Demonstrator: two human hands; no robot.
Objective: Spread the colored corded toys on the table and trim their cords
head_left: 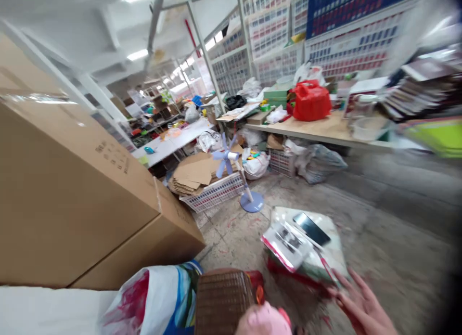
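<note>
My right hand (pixel 361 301) is at the lower right, fingers spread, beside the near corner of a low stool with a pale top (pixel 334 229). Its thumb and a finger overlap the stool's edge, and nothing can be made out in the hand. On the stool lie a dark phone (pixel 312 229) and a clear plastic packet with a pink edge (pixel 287 243). At the bottom centre is a brown woven basket (pixel 224 301), with a blurred pink object (pixel 265 320) next to it. My left hand does not show.
Large cardboard boxes (pixel 90 181) fill the left side. A white and blue bag (pixel 162 296) stands before them. Farther off are a purple fan (pixel 251 201), a white crate (pixel 216 193) with flat cardboard, and a cluttered table (pixel 325 128) bearing a red bag (pixel 312 101).
</note>
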